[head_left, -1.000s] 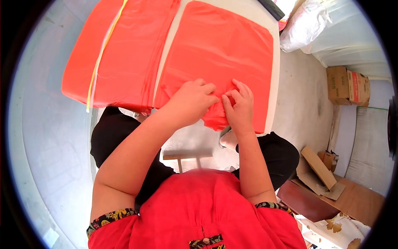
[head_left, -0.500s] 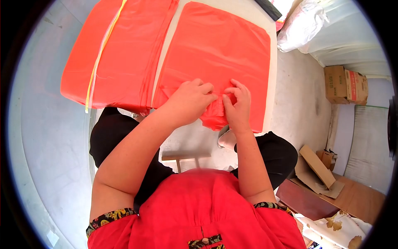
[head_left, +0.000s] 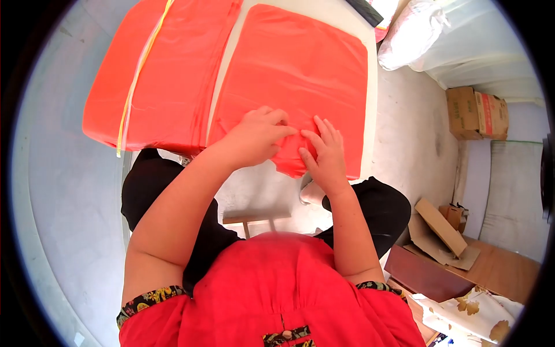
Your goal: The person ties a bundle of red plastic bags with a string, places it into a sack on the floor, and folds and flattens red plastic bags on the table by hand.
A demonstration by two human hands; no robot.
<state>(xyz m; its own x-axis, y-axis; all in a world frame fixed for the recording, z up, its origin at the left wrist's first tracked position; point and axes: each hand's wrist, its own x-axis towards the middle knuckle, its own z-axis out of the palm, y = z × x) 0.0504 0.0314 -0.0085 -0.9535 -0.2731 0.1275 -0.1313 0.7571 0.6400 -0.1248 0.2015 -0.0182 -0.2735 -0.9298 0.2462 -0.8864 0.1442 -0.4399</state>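
Note:
A flat stack of red plastic sheets or bags [head_left: 300, 69] lies on a pale table [head_left: 370, 104], its near edge gathered and creased under my fingers. My left hand [head_left: 265, 136] is at that edge with thumb and index finger pinched on the red plastic. Close to its right, my right hand [head_left: 325, 151] touches the same plastic with its fingers apart and slightly bent. Left of them lies a thicker red pile [head_left: 179, 69], with yellow and white strips [head_left: 140, 69] running across it.
A dark bar-shaped object [head_left: 365, 11] is at the table's far right corner, beside a white sack [head_left: 411, 34]. Cardboard boxes [head_left: 477, 113] stand at the right. Opened cardboard [head_left: 442, 231] lies on a wooden surface [head_left: 503, 266]. A wooden stool piece [head_left: 256, 217] is between my knees.
My right hand has opened from its curled pose, its fingers now more spread on the plastic. My left hand stays pinched near the edge. The whole view has shifted slightly.

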